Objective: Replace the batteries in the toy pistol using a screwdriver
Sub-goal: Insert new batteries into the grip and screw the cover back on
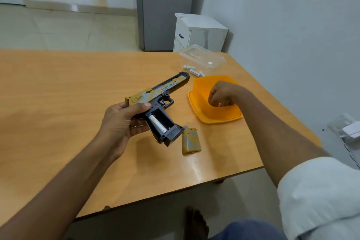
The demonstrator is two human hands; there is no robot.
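Note:
My left hand [124, 121] grips the black and gold toy pistol [161, 93] by the rear of its slide, above the table. Its grip compartment lies open with one white battery [156, 122] inside. The gold battery cover [190, 140] lies on the table just right of the grip. My right hand [222, 93] hangs over the orange container [214, 117] with its fingers curled; what they hold, if anything, is hidden. Several white batteries [193, 71] lie near the far edge. No screwdriver is visible.
A clear plastic box [202, 57] stands at the wooden table's [58, 93] far right corner. Beyond the table are a white cabinet [198, 31] and a grey door. The table's right and front edges are close to my arms.

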